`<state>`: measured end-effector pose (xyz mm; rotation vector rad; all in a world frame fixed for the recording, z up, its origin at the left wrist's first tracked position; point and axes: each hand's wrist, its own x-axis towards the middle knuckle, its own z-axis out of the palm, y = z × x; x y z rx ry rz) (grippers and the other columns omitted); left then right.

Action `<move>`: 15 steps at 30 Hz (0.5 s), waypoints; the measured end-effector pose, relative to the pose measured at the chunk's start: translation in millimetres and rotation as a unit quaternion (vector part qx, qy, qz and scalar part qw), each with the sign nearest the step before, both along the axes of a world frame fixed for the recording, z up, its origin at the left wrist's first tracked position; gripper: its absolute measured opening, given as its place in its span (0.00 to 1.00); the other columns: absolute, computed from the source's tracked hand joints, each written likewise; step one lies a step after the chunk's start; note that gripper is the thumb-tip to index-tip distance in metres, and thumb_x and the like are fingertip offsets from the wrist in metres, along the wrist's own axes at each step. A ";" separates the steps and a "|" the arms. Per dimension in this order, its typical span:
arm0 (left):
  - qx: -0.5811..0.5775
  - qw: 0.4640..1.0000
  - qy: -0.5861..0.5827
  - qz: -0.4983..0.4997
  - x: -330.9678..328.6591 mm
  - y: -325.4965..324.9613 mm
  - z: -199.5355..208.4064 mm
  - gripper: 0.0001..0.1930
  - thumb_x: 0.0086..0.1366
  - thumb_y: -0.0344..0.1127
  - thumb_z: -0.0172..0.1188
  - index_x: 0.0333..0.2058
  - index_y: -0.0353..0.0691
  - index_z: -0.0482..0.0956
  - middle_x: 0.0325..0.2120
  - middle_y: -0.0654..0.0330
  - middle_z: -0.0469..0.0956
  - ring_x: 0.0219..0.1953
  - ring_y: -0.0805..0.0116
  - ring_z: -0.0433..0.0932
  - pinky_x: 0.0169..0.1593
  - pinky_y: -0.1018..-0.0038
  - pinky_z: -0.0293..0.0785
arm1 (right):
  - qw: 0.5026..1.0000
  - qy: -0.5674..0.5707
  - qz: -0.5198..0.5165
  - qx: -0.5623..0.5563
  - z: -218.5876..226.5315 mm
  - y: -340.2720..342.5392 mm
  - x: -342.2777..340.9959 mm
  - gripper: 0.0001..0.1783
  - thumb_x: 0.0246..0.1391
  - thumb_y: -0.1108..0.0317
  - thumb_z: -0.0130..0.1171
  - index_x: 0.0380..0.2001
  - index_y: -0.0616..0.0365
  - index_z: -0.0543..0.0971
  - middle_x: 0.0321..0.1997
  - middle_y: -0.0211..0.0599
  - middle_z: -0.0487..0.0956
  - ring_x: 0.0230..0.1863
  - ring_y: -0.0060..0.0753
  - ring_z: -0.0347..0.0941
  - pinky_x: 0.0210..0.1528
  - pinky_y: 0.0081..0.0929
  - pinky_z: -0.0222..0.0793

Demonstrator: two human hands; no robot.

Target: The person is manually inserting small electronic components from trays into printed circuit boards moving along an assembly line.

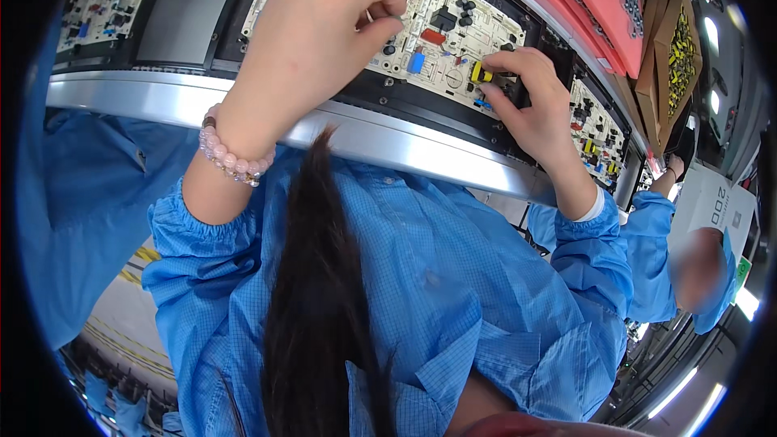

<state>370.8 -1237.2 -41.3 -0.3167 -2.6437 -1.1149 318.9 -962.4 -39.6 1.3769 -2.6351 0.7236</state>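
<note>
A cream circuit board (pixel 441 36) lies in a black frame in front of me, populated with several small parts. Over its left half is my left hand (pixel 324 36), thumb and forefinger pinched together; whatever is between the tips is hidden. On the board's right part, my right hand (pixel 534 101) has its thumb and forefinger around a small yellow-and-black component (pixel 481 73), which touches or sits just above the board. Left of that component stand a blue block-shaped part (pixel 417 62) and a red part (pixel 433 36).
A silver rail (pixel 388 133) runs along the near edge. More boards lie in frames at left (pixel 105 0) and right (pixel 595 125). Beyond are pink foam trays (pixel 566 0) and a cardboard box (pixel 647 85) of yellow-and-black components. At right works another person in blue (pixel 651 226).
</note>
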 end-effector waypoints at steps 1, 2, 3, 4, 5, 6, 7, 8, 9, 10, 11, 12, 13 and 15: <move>0.000 1.000 -0.001 -0.001 -0.1 3.0 -1.6 0.07 0.56 0.26 0.66 0.35 0.36 0.81 0.29 0.58 0.81 0.30 0.68 0.82 0.36 0.76 0.78 | 1.000 -0.019 -0.008 0.004 -0.3 0.0 0.8 0.16 0.44 0.78 0.67 0.40 0.56 0.79 0.38 0.35 0.81 0.43 0.40 0.77 0.58 0.40 0.67; -0.008 1.000 0.023 -0.006 -0.2 6.8 -3.0 0.07 0.57 0.26 0.65 0.35 0.36 0.81 0.29 0.58 0.81 0.29 0.66 0.81 0.35 0.76 0.78 | 1.000 -0.020 -0.009 0.003 -1.1 0.1 1.5 0.16 0.44 0.78 0.67 0.40 0.56 0.79 0.38 0.35 0.81 0.43 0.40 0.77 0.58 0.40 0.67; -0.016 0.999 0.047 -0.011 -0.5 11.0 -3.9 0.07 0.57 0.26 0.65 0.35 0.37 0.81 0.30 0.57 0.81 0.28 0.65 0.81 0.35 0.75 0.78 | 1.000 -0.001 -0.005 0.008 -2.2 0.5 2.4 0.16 0.44 0.78 0.67 0.39 0.56 0.79 0.38 0.35 0.81 0.44 0.41 0.77 0.59 0.41 0.67; -0.018 0.999 0.047 -0.014 -0.5 16.3 -3.4 0.07 0.57 0.26 0.65 0.35 0.37 0.81 0.30 0.57 0.81 0.28 0.65 0.81 0.35 0.75 0.78 | 1.000 0.018 -0.002 0.011 -2.9 1.3 3.4 0.16 0.44 0.77 0.67 0.39 0.56 0.79 0.38 0.35 0.81 0.44 0.41 0.77 0.60 0.42 0.66; -0.016 0.998 0.049 -0.029 -0.5 21.9 -2.2 0.06 0.57 0.26 0.64 0.35 0.37 0.81 0.30 0.58 0.81 0.29 0.62 0.80 0.35 0.73 0.77 | 1.000 0.017 -0.009 0.008 -3.0 2.0 4.1 0.16 0.44 0.77 0.67 0.39 0.56 0.79 0.38 0.35 0.81 0.44 0.41 0.77 0.60 0.42 0.66; -0.015 0.998 0.051 -0.046 -0.6 26.1 -1.8 0.06 0.58 0.26 0.63 0.35 0.37 0.81 0.30 0.58 0.80 0.31 0.60 0.80 0.35 0.71 0.77 | 1.000 0.011 0.004 0.024 -1.4 2.7 3.8 0.16 0.45 0.77 0.66 0.40 0.57 0.79 0.39 0.36 0.81 0.45 0.42 0.77 0.61 0.43 0.65; -0.019 0.997 0.050 -0.055 -1.0 29.4 -3.5 0.06 0.58 0.26 0.63 0.35 0.37 0.81 0.30 0.58 0.80 0.31 0.60 0.80 0.35 0.71 0.77 | 0.999 0.005 0.014 0.040 0.6 3.5 3.2 0.16 0.46 0.77 0.65 0.41 0.57 0.79 0.40 0.36 0.81 0.46 0.42 0.77 0.62 0.44 0.64; -0.046 0.996 0.057 -0.059 -1.5 33.2 -5.5 0.06 0.57 0.26 0.62 0.35 0.38 0.81 0.30 0.58 0.80 0.33 0.58 0.79 0.36 0.69 0.76 | 0.999 0.004 0.004 0.033 2.4 3.3 2.7 0.16 0.46 0.77 0.65 0.41 0.57 0.79 0.40 0.36 0.81 0.46 0.42 0.77 0.62 0.44 0.64; -0.072 0.993 0.066 -0.067 -3.6 36.7 -6.4 0.07 0.57 0.25 0.61 0.35 0.39 0.82 0.30 0.58 0.79 0.35 0.57 0.78 0.37 0.67 0.76 | 1.000 0.000 0.005 0.026 4.8 3.2 1.9 0.17 0.46 0.78 0.65 0.42 0.57 0.78 0.42 0.37 0.80 0.48 0.42 0.76 0.64 0.45 0.62; -0.097 0.992 0.053 -0.063 -6.0 39.0 -5.0 0.07 0.56 0.25 0.61 0.34 0.39 0.82 0.30 0.58 0.80 0.37 0.56 0.77 0.40 0.66 0.75 | 1.000 -0.004 0.005 0.017 7.7 4.6 0.4 0.18 0.47 0.78 0.64 0.44 0.57 0.78 0.44 0.38 0.80 0.49 0.43 0.75 0.65 0.46 0.60; -0.104 0.990 0.051 -0.077 -8.7 38.7 -2.6 0.07 0.56 0.25 0.61 0.34 0.39 0.82 0.30 0.58 0.80 0.37 0.56 0.77 0.40 0.66 0.75 | 1.000 0.010 0.004 0.001 10.0 7.7 -1.9 0.20 0.47 0.78 0.63 0.47 0.57 0.77 0.46 0.39 0.79 0.52 0.44 0.74 0.67 0.47 0.58; -0.133 0.985 0.076 -0.084 -13.3 38.6 -0.2 0.06 0.55 0.24 0.61 0.33 0.39 0.82 0.30 0.58 0.80 0.36 0.57 0.77 0.40 0.66 0.74 | 0.999 0.037 -0.001 -0.013 14.7 11.4 -4.7 0.21 0.47 0.78 0.63 0.47 0.57 0.77 0.47 0.40 0.79 0.52 0.44 0.74 0.65 0.46 0.60; -0.162 0.977 0.102 -0.091 -17.9 39.4 1.5 0.06 0.55 0.24 0.61 0.32 0.38 0.82 0.30 0.59 0.80 0.36 0.57 0.77 0.40 0.67 0.74 | 0.998 0.063 -0.007 -0.026 19.3 15.9 -7.6 0.21 0.48 0.78 0.63 0.48 0.57 0.77 0.47 0.41 0.79 0.53 0.45 0.73 0.64 0.44 0.62; -0.183 0.972 0.095 -0.109 -21.2 43.4 3.0 0.05 0.54 0.25 0.62 0.30 0.38 0.83 0.29 0.59 0.81 0.35 0.58 0.76 0.40 0.66 0.73 | 0.994 0.089 -0.010 -0.066 25.1 24.5 -13.7 0.18 0.50 0.76 0.62 0.47 0.57 0.77 0.43 0.39 0.79 0.47 0.46 0.75 0.50 0.36 0.70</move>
